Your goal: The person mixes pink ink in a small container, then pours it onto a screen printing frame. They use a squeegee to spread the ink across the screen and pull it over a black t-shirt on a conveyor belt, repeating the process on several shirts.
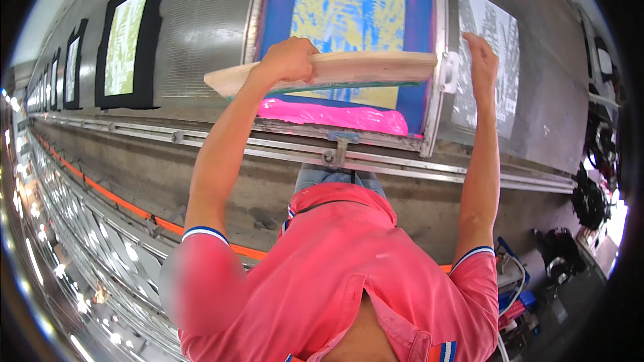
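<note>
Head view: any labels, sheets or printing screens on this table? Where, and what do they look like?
Printing screen: centre, metal-framed, blue with yellow pattern, pink ink along its near edge.
Grey printed sheet: right of the screen, rectangular, under the right hand.
Black shirts with pale-green print panels: in a row to the left.

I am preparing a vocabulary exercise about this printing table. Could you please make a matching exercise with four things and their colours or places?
Things:
1. squeegee
2. ink
3. right hand
4. black shirt

Descriptions:
A. pink, along the near edge of the screen
B. on the screen frame's right side
C. wooden, held by the left hand
D. lying flat further left on the table

Pairs: 1-C, 2-A, 3-B, 4-D
</note>
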Demonstrator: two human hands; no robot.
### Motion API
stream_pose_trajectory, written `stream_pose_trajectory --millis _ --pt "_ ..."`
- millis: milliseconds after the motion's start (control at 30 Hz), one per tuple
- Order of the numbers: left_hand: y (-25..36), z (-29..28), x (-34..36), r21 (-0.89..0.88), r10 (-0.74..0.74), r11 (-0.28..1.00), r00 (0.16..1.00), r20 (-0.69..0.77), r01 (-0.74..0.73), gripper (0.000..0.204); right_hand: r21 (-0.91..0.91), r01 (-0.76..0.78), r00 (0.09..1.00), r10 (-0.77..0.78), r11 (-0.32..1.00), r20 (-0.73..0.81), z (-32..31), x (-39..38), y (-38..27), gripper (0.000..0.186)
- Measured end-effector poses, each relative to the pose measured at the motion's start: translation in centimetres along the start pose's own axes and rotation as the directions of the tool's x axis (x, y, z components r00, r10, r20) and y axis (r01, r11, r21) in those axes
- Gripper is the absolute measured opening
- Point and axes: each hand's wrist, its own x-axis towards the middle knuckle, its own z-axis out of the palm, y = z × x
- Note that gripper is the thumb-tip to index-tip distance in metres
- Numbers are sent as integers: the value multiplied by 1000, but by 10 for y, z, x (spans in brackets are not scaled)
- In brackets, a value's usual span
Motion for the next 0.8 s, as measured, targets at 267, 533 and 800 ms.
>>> stream_pose_trajectory --millis 267,533,800 --pt "30 19 29 206 115 968 985 128 -140 39 -490 357 636 178 795 751 53 -47 -63 39" --pt "-64 21 5 134 62 987 979 192 -89 35 -562 310 572 322 767 755 60 -67 -28 43" --pt "-75 53 -1 116 -52 993 977 207 28 37 -549 324 511 346 771 787 83 -85 -20 48"
